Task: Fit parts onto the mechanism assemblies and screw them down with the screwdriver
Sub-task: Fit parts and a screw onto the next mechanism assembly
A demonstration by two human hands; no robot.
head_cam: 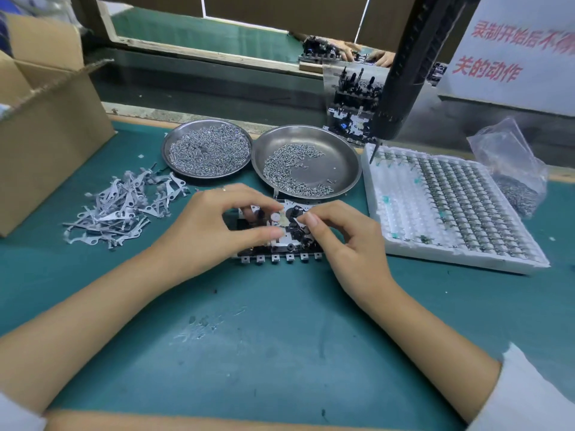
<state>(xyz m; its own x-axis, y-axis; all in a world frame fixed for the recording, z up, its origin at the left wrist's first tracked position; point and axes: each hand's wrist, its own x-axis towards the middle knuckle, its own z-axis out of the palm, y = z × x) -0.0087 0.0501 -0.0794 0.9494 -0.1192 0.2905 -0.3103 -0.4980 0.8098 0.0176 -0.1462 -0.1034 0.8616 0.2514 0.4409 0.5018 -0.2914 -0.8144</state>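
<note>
From the head view, I am watching the flat metal-and-black-plastic mechanism assembly point(281, 234) lying on the green table point(249, 337), just in front of the two round steel dishes of screws point(306, 161). My left hand point(217, 225) is gripping its left edge, thumb and fingers curled around it. My right hand point(339, 237) is pinching something small over the middle; I cannot tell what. I am judging the assembly light and stiff, with fragile little levers and sharp stamped tabs, so holding by the plate edges seems safest. The black hanging screwdriver point(401, 76) is dangling unused.
</note>
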